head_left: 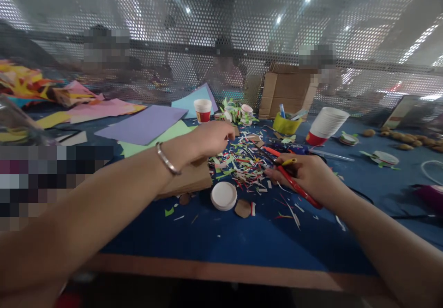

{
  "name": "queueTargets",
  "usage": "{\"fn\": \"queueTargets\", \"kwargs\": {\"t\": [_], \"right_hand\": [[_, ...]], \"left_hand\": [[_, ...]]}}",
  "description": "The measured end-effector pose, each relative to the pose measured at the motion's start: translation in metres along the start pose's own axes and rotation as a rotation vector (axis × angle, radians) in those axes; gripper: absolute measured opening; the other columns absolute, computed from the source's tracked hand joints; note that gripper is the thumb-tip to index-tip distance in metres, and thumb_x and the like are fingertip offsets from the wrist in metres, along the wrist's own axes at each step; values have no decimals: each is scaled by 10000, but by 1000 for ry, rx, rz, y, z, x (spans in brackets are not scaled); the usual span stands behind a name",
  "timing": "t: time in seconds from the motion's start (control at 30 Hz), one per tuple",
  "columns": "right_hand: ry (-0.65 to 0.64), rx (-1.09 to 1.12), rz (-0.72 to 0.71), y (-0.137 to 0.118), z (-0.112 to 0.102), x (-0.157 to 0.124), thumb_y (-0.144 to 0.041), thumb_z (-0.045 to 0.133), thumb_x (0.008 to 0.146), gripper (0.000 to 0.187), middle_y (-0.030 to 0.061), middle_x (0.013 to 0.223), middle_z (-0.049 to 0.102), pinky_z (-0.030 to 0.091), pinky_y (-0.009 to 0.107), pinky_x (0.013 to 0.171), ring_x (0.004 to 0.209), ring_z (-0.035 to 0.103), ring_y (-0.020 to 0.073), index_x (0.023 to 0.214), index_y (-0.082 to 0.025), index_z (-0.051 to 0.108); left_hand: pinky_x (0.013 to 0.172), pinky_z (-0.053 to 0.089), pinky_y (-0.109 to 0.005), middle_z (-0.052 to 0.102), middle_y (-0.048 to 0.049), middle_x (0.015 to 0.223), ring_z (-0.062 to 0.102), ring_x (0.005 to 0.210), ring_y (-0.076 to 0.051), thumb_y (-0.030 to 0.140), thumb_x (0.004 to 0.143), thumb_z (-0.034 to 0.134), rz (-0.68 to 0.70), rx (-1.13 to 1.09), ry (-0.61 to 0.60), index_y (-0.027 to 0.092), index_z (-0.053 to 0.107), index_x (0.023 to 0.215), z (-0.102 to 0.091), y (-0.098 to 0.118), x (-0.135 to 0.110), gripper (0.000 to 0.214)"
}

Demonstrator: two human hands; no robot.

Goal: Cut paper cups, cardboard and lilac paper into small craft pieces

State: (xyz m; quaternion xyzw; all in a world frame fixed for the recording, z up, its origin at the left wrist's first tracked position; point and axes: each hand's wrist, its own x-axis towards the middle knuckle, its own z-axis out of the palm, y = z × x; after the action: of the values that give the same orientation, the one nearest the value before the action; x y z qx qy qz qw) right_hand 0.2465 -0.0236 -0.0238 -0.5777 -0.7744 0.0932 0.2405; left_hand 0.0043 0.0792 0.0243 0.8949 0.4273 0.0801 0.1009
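Observation:
My left hand (212, 137), a metal bangle on its wrist, reaches over a piece of brown cardboard (188, 179) to the pile of paper scraps (242, 162); its fingers are curled and pinched at the pile's far edge, and what they hold is hidden. My right hand (306, 172) is closed around red-handled scissors (294, 181) with a yellow grip, blades pointing toward the scraps. A white round lid (224, 195) and a small brown cardboard disc (242, 208) lie just in front of the pile.
Coloured paper sheets (145, 123) lie at the back left on the blue table cover (221, 239). A red-and-white paper cup (202, 110), a stack of cups on its side (327, 124), a yellow-green tub (285, 124) and a cardboard box (287, 89) stand behind. Perforated mesh (221, 31) screens other people.

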Motion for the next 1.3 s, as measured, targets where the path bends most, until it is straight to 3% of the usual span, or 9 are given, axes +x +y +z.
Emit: {"fn": "queueTargets", "kwargs": {"t": [0.13,0.3,0.57,0.7,0.87,0.97,1.1,1.17,1.3], "right_hand": [[10,-1,30,4,-1,1,-583,652,857,395,-22,506,570,345,274,461,467,480,138,748,-203,654],[-33,40,47,7,2,2,-574,613,887,398,-19,551,573,365,279,484,493,493,140,722,-212,602],[-52,42,66,2,-4,2,-579,637,866,402,-35,561,537,357,281,517,526,457,136,695,-220,578],[-27,26,63,2,-5,2,-570,663,851,409,-53,527,490,329,264,491,506,420,121,674,-215,560],[22,88,75,3,-3,3,-557,695,830,384,-36,553,546,358,264,498,525,471,132,710,-211,581],[84,163,102,-3,-4,4,-543,702,832,393,-31,526,542,381,259,484,521,523,145,673,-218,550],[137,380,208,-17,-2,3,-566,695,832,467,-61,394,459,310,244,353,332,443,112,609,-232,457],[135,514,222,-22,1,1,-573,699,825,482,-60,399,471,291,235,326,305,420,99,599,-228,450],[90,720,199,-26,8,-4,-532,758,784,415,-76,407,457,244,217,308,301,383,85,655,-216,523]], "left_hand": [[952,460,-391,665,-177,1268,620,1137,-310,174,890,575,-155,32,31,119,589,1347,7,-19,52,460],[950,544,-476,607,-111,1307,626,1126,-254,366,961,613,-243,94,-24,171,595,1281,24,-37,101,375],[924,559,-454,617,-117,1282,637,1100,-245,356,959,620,-249,148,13,157,600,1267,38,-43,127,367],[935,548,-447,637,-108,1250,637,1103,-243,343,951,631,-207,112,82,164,629,1217,38,-46,112,320],[927,482,-335,718,-100,1109,659,1047,-235,165,900,613,-59,-6,184,145,698,1104,15,-35,73,222],[853,483,-284,715,-66,1039,663,944,-177,169,911,582,42,-81,221,163,702,1107,7,-15,35,230],[872,475,-310,632,-84,1074,631,947,-178,138,924,561,262,-181,348,199,750,1000,15,27,-26,212],[858,481,-315,600,-97,1149,623,956,-181,125,948,522,325,-146,305,208,743,1002,21,46,-51,242],[820,482,-285,648,-65,1044,595,943,-179,104,972,477,457,-37,342,206,681,1078,29,60,-72,251]]}}
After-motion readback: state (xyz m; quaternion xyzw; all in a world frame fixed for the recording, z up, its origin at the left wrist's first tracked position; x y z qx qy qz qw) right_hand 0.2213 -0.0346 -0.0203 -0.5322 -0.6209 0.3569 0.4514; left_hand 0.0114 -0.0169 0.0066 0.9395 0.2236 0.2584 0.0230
